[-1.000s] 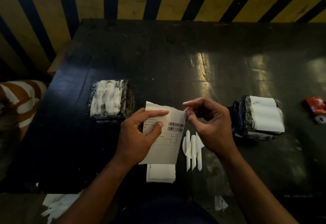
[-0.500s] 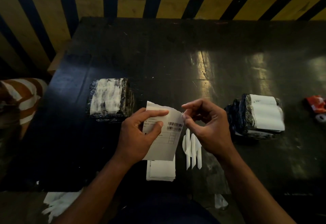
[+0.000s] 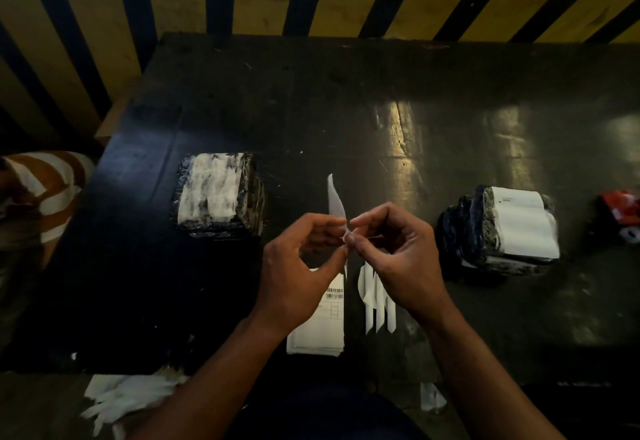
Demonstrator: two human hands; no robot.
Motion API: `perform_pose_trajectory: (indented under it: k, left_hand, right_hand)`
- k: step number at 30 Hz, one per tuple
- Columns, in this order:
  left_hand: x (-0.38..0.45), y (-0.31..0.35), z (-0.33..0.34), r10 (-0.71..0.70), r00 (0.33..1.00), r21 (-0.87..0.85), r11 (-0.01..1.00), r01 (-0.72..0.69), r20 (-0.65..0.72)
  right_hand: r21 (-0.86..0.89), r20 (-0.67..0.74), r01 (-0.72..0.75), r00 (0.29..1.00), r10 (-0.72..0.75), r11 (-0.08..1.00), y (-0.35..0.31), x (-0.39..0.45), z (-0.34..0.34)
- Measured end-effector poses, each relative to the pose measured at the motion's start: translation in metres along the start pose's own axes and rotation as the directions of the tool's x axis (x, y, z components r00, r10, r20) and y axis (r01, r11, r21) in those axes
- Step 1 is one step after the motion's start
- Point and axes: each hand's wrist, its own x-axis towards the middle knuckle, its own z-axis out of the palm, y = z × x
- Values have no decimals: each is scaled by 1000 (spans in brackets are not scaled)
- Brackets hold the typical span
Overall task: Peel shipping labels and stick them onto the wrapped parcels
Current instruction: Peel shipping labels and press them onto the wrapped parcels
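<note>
**Head view: label held edge-on, both hands working one corner to start the peel**

Left hand point(image 3: 294, 266) and right hand point(image 3: 398, 259) meet fingertip to fingertip above the near middle of the bench point(image 3: 346, 100). Each pinches the shipping label point(image 3: 335, 202) at one spot, thumb against forefinger, other fingers loosely curled. Likely reason for the grip: splitting sticker from backing needs two opposed pinches at one corner. Label is turned edge-on to the camera, probably so the seam faces the fingertips. It shows as a thin white sliver rising away from the pinch, slightly curved. Print not visible; can't tell whether the layers have parted yet.

Under the hands, by the near edge: label stack point(image 3: 317, 321), top sheet flat, barcode and ruled box visible, within reach for the next pick. Just right of it, white backing strips point(image 3: 377, 308) lie side by side, apparently peeled waste.

Left parcel point(image 3: 218, 195): dark, glossy wrap, patchy white face on top, near the left edge. Right parcel point(image 3: 502, 230): same wrap, white sheet curved over the top, well apart toward the right. Red packet point(image 3: 621, 212) at the right edge. More white paper scraps point(image 3: 128, 396) lie below the near edge.
</note>
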Motion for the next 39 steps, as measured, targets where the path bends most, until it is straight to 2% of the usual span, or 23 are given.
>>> perform_pose_trajectory:
  k: [11, 15, 20, 28, 33, 39]
  left_hand:
    - [-4, -8, 1, -41, 998, -29, 999, 39, -50]
    - [-5, -14, -5, 27, 998, 88, 996, -23, -48]
    - [-7, -23, -11, 68, 995, 207, 977, -52, -67]
    - [-12, -42, -12, -16, 991, 165, 986, 38, -131]
    - [-12, -44, -7, -84, 982, 81, 992, 99, -171]
    - [-12, -41, 5, -114, 985, -7, 993, 114, -128]
  right_hand:
    - [-38, -28, -30, 999, 29, 999, 7, -5, -2]
    - [-210, -50, 24, 998, -35, 977, 12, -7, -1]
    - [-306, -5, 48, 999, -53, 951, 20, -11, -3]
    - [-317, -1, 34, 999, -36, 948, 30, -16, -4]
    - [-297, -74, 33, 996, -57, 954, 36, -20, -3]
    - [-250, -166, 26, 984, -69, 968, 40, -23, 1]
